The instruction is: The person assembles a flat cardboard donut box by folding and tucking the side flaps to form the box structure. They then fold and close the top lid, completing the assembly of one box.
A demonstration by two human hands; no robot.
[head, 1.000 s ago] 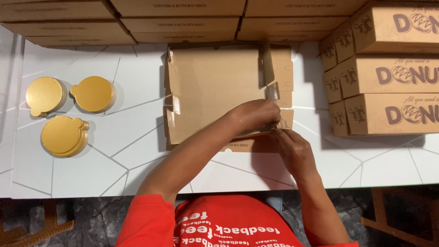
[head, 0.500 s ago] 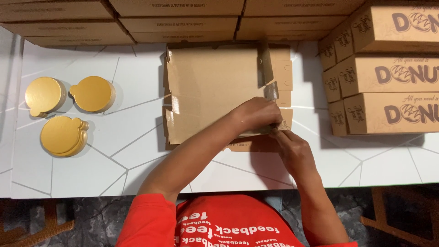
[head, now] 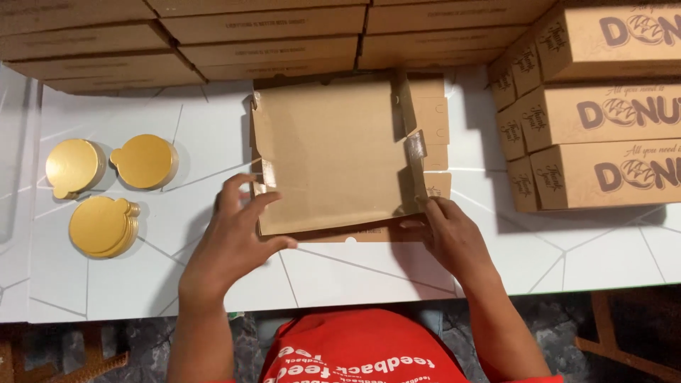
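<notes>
A partly folded brown cardboard box (head: pixel 333 152) lies open on the white table (head: pixel 369 273) in front of me. My left hand (head: pixel 237 237) hovers at its near left corner with fingers spread, fingertips close to the raised left wall. My right hand (head: pixel 450 234) rests at the near right corner, fingers touching the front flap and the right side wall. Neither hand grips anything that I can see.
Three stacks of round gold cake boards (head: pixel 106 188) lie at the left. Flat cardboard blanks (head: pixel 213 35) are piled along the back. Assembled printed brown boxes (head: pixel 596 106) stand stacked at the right. The table's near edge runs just before my red shirt (head: pixel 355 347).
My left hand has left the box's near right corner and swung across to the near left corner, opening its fingers. My right hand stays at the right corner.
</notes>
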